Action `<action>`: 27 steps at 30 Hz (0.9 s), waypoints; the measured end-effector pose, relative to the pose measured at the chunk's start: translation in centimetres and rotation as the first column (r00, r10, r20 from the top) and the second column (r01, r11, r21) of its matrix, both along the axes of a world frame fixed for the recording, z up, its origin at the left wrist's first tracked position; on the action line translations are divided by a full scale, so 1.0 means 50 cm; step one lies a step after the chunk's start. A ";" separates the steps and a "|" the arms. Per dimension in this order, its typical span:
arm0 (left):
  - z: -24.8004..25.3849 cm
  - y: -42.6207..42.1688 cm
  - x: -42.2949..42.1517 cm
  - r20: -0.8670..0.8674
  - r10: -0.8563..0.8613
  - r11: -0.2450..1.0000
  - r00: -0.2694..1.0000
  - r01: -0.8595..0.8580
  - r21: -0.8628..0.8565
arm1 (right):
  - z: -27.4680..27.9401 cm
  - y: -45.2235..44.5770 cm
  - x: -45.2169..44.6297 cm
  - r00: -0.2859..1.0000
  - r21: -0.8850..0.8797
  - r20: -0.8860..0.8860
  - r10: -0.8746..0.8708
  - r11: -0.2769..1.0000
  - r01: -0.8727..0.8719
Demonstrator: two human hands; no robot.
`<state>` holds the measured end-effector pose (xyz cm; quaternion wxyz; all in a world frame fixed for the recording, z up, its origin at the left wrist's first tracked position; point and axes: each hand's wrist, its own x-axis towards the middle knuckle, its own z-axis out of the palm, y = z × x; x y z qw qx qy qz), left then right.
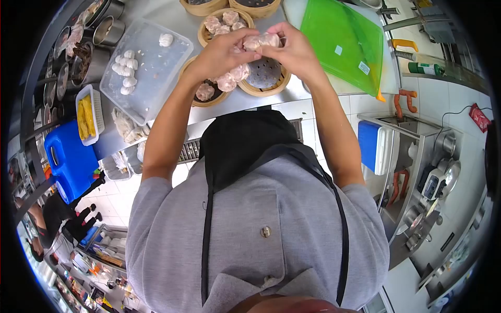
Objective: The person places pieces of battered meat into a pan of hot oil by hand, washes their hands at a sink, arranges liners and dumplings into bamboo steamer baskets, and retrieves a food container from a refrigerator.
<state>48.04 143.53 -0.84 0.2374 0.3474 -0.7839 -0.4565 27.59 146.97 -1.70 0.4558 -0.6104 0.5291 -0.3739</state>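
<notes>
Above the steel counter, my left hand (225, 52) and my right hand (293, 48) meet, fingers closed around pinkish, thin-skinned dumplings (261, 41). There seem to be two pressed side by side; my fingers partly cover them. Below my right hand sits a round bamboo steamer (286, 83) with a perforated liner (263, 74). Under my left wrist, another bamboo steamer (214, 102) carries similar dumplings (227, 81), partly hidden by my arm. Just beyond my hands, a third bamboo steamer (203, 36) holds several dumplings (230, 18).
A translucent plastic tray (151, 68) with several white pieces (125, 68) lies to the left. On the right is a green plastic sheet (342, 41). A white basket (99, 112), a blue jug (70, 156) and metal pots (108, 31) line the left side. People (57, 219) stand at far left.
</notes>
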 end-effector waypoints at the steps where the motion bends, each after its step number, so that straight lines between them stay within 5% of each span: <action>1: 0.002 0.002 -0.004 0.000 0.008 1.000 1.000 -0.008 0.001 | -0.002 0.003 -0.007 0.993 -0.157 -0.091 -0.076 0.986 0.061; 3: 0.009 0.010 -0.004 0.170 -0.139 0.988 0.976 0.123 0.097 | 0.011 0.025 -0.017 0.995 -0.090 -0.098 0.019 0.996 -0.028; 5: 0.016 0.029 -0.001 0.124 -0.181 0.961 0.976 0.149 0.232 | 0.005 0.034 -0.029 0.988 -0.021 -0.100 0.118 0.992 -0.121; 6: 0.018 0.036 -0.001 0.067 -0.231 0.914 0.971 0.193 0.357 | -0.010 0.039 -0.036 0.986 0.031 0.057 0.160 0.986 -0.162; 8: 0.027 0.045 0.000 0.095 -0.239 0.909 0.966 0.188 0.371 | -0.021 0.049 -0.048 0.957 0.085 0.217 0.195 0.973 -0.217; 10: 0.008 0.051 0.006 0.124 -0.244 0.909 0.962 0.182 0.376 | -0.021 0.052 -0.058 0.791 0.181 0.600 0.118 0.943 -0.278; 11: -0.030 0.053 0.012 0.120 -0.156 0.946 0.980 0.113 0.304 | -0.025 0.048 -0.061 0.789 0.181 0.601 0.126 0.940 -0.289; 13: -0.046 0.054 0.007 0.114 -0.064 0.974 0.991 0.038 0.224 | -0.041 0.028 -0.067 0.976 -0.046 0.087 0.199 0.980 -0.195; 15: -0.029 0.068 -0.025 0.461 0.125 0.992 0.879 -0.100 -0.079 | -0.068 0.024 -0.061 0.983 -0.083 -0.082 0.163 0.982 -0.169; 16: -0.019 0.067 -0.037 0.461 0.134 0.991 0.877 -0.107 -0.085 | -0.081 0.015 -0.056 0.962 -0.136 -0.250 0.113 0.979 -0.150; 17: -0.010 0.070 -0.049 0.558 0.158 0.987 0.815 -0.126 -0.096 | -0.092 0.013 -0.050 0.961 -0.137 -0.249 0.121 0.978 -0.159; 19: -0.004 0.069 -0.071 0.648 0.185 0.983 0.739 -0.152 -0.107 | -0.112 0.009 -0.045 0.915 -0.428 -0.377 0.143 0.850 -0.309; 21: -0.011 0.059 -0.088 0.790 0.146 0.989 0.596 -0.116 -0.095 | -0.125 0.006 -0.045 0.901 -0.429 -0.405 0.153 0.839 -0.335; 25: -0.021 0.046 -0.094 0.818 0.176 0.984 0.547 -0.108 -0.140 | -0.117 0.007 -0.045 0.858 -0.599 -0.514 -0.020 0.724 -0.343; 27: -0.030 0.047 -0.078 0.733 0.186 0.982 0.654 -0.129 -0.135 | -0.109 0.015 -0.049 0.840 -0.633 -0.529 -0.121 0.715 -0.295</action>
